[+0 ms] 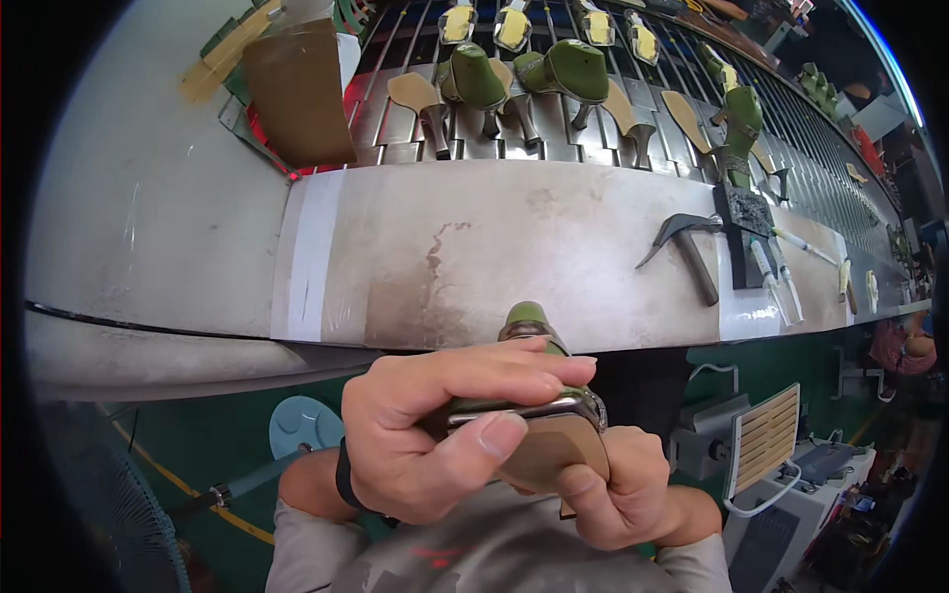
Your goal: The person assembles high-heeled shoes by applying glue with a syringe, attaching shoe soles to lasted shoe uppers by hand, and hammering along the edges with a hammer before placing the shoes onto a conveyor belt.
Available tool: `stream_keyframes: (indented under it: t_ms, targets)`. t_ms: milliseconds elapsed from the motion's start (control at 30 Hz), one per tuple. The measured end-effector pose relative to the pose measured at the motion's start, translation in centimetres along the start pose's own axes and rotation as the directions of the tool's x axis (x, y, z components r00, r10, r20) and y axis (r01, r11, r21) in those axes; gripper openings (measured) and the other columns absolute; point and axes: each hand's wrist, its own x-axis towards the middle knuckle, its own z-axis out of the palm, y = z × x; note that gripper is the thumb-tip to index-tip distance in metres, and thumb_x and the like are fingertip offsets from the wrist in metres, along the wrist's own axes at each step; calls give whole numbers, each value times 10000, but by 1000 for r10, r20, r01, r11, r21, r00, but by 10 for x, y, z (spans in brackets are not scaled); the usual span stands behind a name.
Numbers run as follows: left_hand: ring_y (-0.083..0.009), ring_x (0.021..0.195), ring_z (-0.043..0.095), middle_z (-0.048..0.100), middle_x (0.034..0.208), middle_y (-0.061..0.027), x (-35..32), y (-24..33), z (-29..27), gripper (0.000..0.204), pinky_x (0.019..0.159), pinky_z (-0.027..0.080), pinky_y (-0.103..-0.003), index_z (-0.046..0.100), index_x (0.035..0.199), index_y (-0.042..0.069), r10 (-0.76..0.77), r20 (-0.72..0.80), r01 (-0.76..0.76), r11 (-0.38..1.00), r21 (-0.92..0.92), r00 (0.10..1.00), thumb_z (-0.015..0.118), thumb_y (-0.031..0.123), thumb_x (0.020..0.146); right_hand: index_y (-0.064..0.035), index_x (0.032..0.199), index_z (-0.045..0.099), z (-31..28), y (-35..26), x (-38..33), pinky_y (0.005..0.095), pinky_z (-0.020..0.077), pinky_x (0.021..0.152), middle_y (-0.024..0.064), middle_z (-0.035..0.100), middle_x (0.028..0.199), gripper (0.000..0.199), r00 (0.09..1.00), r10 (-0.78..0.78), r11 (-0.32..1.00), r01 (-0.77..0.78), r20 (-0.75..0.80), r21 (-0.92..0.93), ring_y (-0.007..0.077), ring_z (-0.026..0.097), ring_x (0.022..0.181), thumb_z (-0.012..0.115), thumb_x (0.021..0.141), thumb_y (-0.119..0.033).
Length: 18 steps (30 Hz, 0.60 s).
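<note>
both hands' fingers clamp a green shoe last [527, 321] bearing a tan insole [554, 450] and metal-edged rim.

bare forearms, black wristband [345, 481], grey top

The shoe last [530, 323] held between the left hand [435, 435] and right hand [618, 489] is olive green, its sole piece [554, 450] tan with a silvery metal strip. The workbench [474, 252] is pale grey with a rusty brown stain and a white band towards its left end. The lasts on the conveyor [568, 69] are green with beige soles. The hammer [687, 247] is dark grey.
</note>
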Motion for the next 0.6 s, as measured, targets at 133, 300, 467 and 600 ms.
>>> stream_keyframes:
  t_ms: [133, 300, 467, 600]
  targets:
    - [-390, 1065, 768, 751, 1127, -307, -1, 13, 4, 200, 1133, 499, -580, 635, 1076, -11, -94, -118, 97, 995, 17, 989, 688, 166, 1001, -18, 857, 696, 5, -4, 5, 380, 450, 463, 94, 586, 618, 195, 1000, -1, 999, 2, 14, -46, 279, 565, 472, 707, 1002, -147]
    - [-328, 955, 768, 742, 1004, -214, -1, 14, 2, 189, 1047, 568, -550, 573, 1025, 26, -45, -145, 66, 988, 142, 988, 724, 131, 981, -13, 914, 710, 13, -3, 9, 388, 457, 461, 102, 573, 606, 190, 998, -22, 994, 27, 52, -102, 284, 575, 474, 773, 964, -185]
    - [-271, 906, 735, 700, 977, -182, 0, 5, -13, 236, 945, 623, -496, 544, 1053, 22, -11, -341, 75, 982, 174, 940, 734, 138, 976, -7, 957, 725, 12, 5, 29, 381, 480, 484, 104, 608, 660, 175, 998, -14, 999, 11, 56, 49, 283, 606, 517, 789, 949, -169]
    - [-244, 902, 716, 687, 975, -167, 1, 3, -19, 281, 922, 629, -466, 574, 1097, -6, 31, -388, 80, 961, 266, 921, 749, 164, 957, -7, 930, 721, 10, 12, 33, 385, 481, 485, 106, 610, 673, 135, 998, -47, 999, 47, 45, 4, 287, 609, 527, 765, 959, -131]
